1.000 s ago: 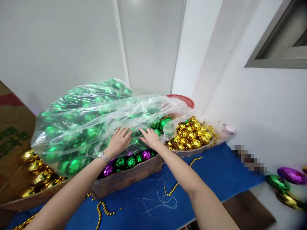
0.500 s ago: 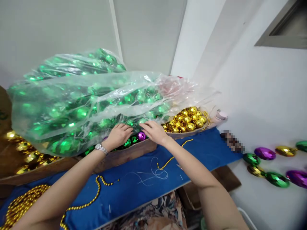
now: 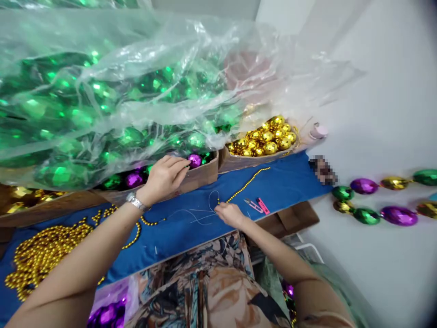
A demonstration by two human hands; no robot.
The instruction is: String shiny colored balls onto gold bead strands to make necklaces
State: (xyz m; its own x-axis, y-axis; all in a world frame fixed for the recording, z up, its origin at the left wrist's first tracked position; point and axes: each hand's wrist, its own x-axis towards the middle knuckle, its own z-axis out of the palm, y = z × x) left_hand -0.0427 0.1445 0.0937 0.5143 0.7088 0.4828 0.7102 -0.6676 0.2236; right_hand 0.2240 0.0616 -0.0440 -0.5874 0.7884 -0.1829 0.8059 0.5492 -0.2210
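Note:
My left hand [image 3: 167,175] hovers at the front edge of a cardboard box [image 3: 198,177], fingers loosely stretched to the right with nothing visible in them. Their tips come near a shiny purple bead [image 3: 194,160]; whether they touch it I cannot tell. My right hand [image 3: 230,214] is down on the blue cloth [image 3: 184,234], thumb and fingers pinched on the thin white thread [image 3: 201,210]. Just beyond it lies a string of small gold beads [image 3: 246,184]. Large green beads [image 3: 61,175] lie under a clear plastic bag [image 3: 143,114] over the box.
Large gold beads [image 3: 269,136] fill a box at the back right. Thread snips [image 3: 254,206] and a pink piece [image 3: 263,205] lie right of my right hand. Gold bead strings [image 3: 51,250] are heaped at left. A multicoloured bead garland [image 3: 399,215] hangs at right.
My right hand has left the plastic bag and come down to the thread on the cloth. My left hand has also let go of the bag. The view has tilted down.

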